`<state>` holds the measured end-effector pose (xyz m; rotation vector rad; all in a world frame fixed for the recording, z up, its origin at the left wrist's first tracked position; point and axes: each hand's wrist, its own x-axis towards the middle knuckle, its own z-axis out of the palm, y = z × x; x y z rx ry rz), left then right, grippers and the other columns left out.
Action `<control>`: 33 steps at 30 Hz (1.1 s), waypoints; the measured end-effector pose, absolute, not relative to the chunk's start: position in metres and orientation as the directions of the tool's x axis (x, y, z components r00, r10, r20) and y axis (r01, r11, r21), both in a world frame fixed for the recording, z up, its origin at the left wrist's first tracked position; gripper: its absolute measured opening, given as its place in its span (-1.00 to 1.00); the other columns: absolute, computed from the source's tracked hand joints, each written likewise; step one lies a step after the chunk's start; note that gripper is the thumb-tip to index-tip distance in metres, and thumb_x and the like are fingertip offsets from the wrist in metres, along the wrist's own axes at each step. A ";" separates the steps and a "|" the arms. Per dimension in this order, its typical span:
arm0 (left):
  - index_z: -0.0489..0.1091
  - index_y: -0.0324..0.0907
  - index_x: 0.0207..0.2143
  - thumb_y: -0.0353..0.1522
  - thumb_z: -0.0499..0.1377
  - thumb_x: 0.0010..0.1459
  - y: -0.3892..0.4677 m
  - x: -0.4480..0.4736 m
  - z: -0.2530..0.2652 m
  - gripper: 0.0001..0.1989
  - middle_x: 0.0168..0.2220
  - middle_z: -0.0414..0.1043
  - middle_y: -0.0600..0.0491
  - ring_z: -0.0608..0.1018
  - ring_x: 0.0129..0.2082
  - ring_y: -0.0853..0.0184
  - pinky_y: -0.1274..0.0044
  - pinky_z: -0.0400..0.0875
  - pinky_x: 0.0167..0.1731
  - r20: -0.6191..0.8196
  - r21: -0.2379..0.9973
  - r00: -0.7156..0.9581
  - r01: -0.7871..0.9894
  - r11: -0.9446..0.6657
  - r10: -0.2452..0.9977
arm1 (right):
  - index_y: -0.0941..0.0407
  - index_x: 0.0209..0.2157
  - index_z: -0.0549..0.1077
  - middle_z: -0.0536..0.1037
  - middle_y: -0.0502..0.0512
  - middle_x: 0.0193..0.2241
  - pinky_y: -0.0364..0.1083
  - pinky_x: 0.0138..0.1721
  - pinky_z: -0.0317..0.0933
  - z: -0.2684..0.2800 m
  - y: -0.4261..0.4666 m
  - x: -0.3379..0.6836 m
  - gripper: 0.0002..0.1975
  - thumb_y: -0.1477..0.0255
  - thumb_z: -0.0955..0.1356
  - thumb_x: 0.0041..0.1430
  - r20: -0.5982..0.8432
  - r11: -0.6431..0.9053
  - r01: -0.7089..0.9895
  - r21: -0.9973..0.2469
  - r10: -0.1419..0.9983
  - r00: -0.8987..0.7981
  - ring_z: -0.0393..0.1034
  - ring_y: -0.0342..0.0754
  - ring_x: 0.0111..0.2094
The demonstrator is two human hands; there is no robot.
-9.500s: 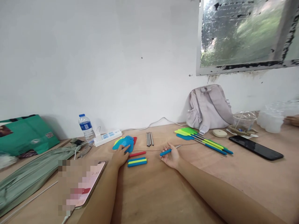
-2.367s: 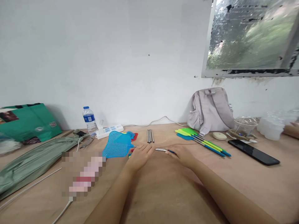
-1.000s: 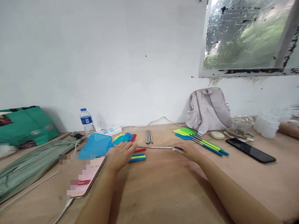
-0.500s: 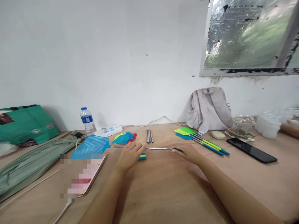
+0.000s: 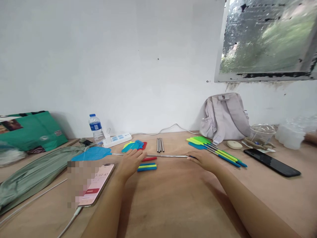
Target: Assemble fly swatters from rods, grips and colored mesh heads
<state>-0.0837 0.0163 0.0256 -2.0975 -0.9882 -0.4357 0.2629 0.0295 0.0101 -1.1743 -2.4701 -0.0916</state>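
Observation:
A blue fly swatter [image 5: 95, 154] with a thin telescopic metal rod lies across in front of me, drawn out long. My left hand [image 5: 131, 162] is closed over the rod, nearer the swatter's mesh head. At the other end, my right hand [image 5: 200, 160] grips the swatter's handle end, mostly hidden under the fingers. Beside my left hand rest a red tube [image 5: 150, 159] and several blue and yellow tubes [image 5: 147, 168]. Metal rods [image 5: 160, 145] stand in a small row behind. Loose coloured swatter heads [image 5: 133, 145] lie beyond my left hand.
Several swatters [image 5: 215, 151] with green, yellow and blue parts lie at right, by a grey backpack [image 5: 224, 115] and black phone [image 5: 271, 162]. At left are a lit phone [image 5: 97, 185], power strip [image 5: 117, 140], water bottle [image 5: 95, 127] and green bag [image 5: 34, 132].
My left hand has shifted left along with the swatter head, and the visible rod between my hands is longer. The red tube and more of the coloured tubes now show. The head view has shifted slightly.

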 end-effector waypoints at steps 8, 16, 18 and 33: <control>0.33 -0.11 -0.29 -0.49 -0.02 0.12 0.017 -0.100 0.028 -0.81 -0.43 0.40 0.07 0.37 -0.43 0.31 0.48 0.13 -0.42 0.604 -0.485 0.625 0.781 -0.394 0.494 | 0.04 -0.22 0.42 0.51 0.09 -0.23 -0.11 -0.30 0.23 0.003 0.040 0.289 -0.66 0.20 0.13 0.19 0.461 0.621 0.778 -0.100 0.722 -0.517 0.39 -0.01 -0.24; 0.34 -0.11 -0.26 -0.51 -0.05 0.11 0.015 -0.110 0.030 -0.76 -0.40 0.42 0.05 0.40 -0.40 0.28 0.47 0.18 -0.38 0.603 -0.491 0.606 0.795 -0.357 0.519 | 0.08 -0.26 0.42 0.52 0.12 -0.34 -0.07 -0.29 0.18 0.007 0.041 0.298 -0.68 0.25 0.13 0.21 0.555 0.590 0.806 0.040 0.658 -0.509 0.37 -0.03 -0.31; 0.35 -0.12 -0.26 -0.51 -0.05 0.11 0.014 -0.111 0.030 -0.76 -0.40 0.42 0.05 0.40 -0.40 0.28 0.47 0.19 -0.39 0.597 -0.496 0.613 0.789 -0.361 0.518 | 0.07 -0.28 0.43 0.52 0.11 -0.38 -0.05 -0.28 0.16 0.007 0.042 0.300 -0.68 0.25 0.13 0.21 0.566 0.593 0.803 0.057 0.644 -0.515 0.36 -0.03 -0.33; 0.36 -0.12 -0.27 -0.48 -0.08 0.13 0.016 -0.120 0.032 -0.75 -0.41 0.43 0.02 0.41 -0.42 0.28 0.48 0.21 -0.41 0.607 -0.508 0.608 0.792 -0.338 0.512 | 0.04 -0.28 0.41 0.52 0.09 -0.35 -0.03 -0.20 0.02 -0.005 0.053 0.334 -0.69 0.23 0.12 0.21 0.635 0.541 0.836 0.093 0.614 -0.468 0.34 -0.04 -0.30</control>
